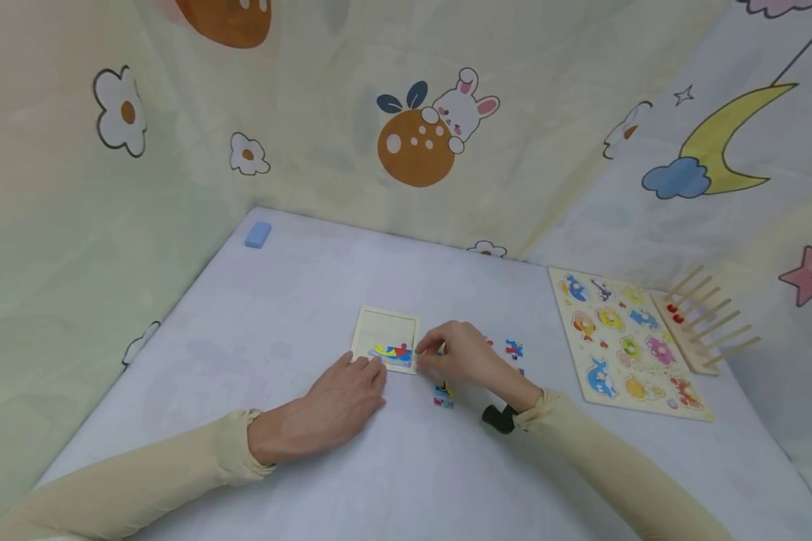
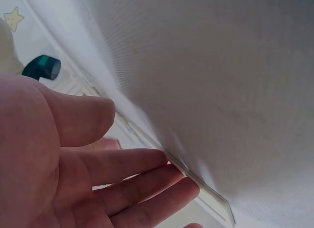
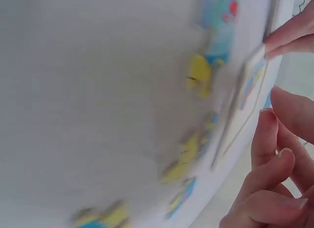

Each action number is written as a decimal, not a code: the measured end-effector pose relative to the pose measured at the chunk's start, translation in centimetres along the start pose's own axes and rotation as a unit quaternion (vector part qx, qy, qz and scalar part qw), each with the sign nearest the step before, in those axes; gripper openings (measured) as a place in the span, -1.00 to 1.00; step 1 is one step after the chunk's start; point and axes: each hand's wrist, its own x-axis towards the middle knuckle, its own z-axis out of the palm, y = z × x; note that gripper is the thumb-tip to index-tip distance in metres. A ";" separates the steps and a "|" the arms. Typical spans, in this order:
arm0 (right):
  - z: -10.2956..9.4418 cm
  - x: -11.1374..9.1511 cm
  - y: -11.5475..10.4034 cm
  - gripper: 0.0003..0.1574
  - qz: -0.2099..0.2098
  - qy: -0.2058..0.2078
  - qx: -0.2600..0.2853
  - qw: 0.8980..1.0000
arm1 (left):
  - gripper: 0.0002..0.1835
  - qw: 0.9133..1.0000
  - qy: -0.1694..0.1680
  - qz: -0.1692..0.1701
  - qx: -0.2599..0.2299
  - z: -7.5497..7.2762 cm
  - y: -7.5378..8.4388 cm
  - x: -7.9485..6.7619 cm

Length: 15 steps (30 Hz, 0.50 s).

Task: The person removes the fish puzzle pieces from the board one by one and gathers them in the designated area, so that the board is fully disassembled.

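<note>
A square wooden puzzle tray (image 1: 383, 324) lies on the table, with colourful pieces (image 1: 395, 353) set along its near side. My left hand (image 1: 346, 398) rests its fingertips at the tray's near left edge. In the left wrist view, the left fingers (image 2: 147, 193) lie nearly straight along the tray's rim. My right hand (image 1: 462, 353) is at the tray's right edge with its fingers bent. The right wrist view has the right thumb (image 3: 294, 112) close to the index fingertip; I cannot tell whether a piece is between them. Loose puzzle pieces (image 1: 443, 396) lie near the right hand.
More loose pieces (image 1: 513, 349) lie right of the right hand, partly hidden by it. A peg puzzle board (image 1: 585, 357) with animal shapes and a wooden rack (image 1: 693, 346) with upright sticks stand on the right. A blue block (image 1: 258, 234) sits at the far left corner.
</note>
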 end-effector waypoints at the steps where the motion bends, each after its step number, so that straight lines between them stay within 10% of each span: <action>1: 0.0 0.5 -0.3 -0.88 -0.003 0.001 0.000 1.000 | -0.61 1.000 0.004 0.000 0.000 0.1 0.0 0.1; 15: 0.3 4.9 -3.2 -0.89 -0.002 -0.032 -0.014 0.999 | -0.43 0.999 -0.026 -0.019 -0.010 0.3 0.7 1.2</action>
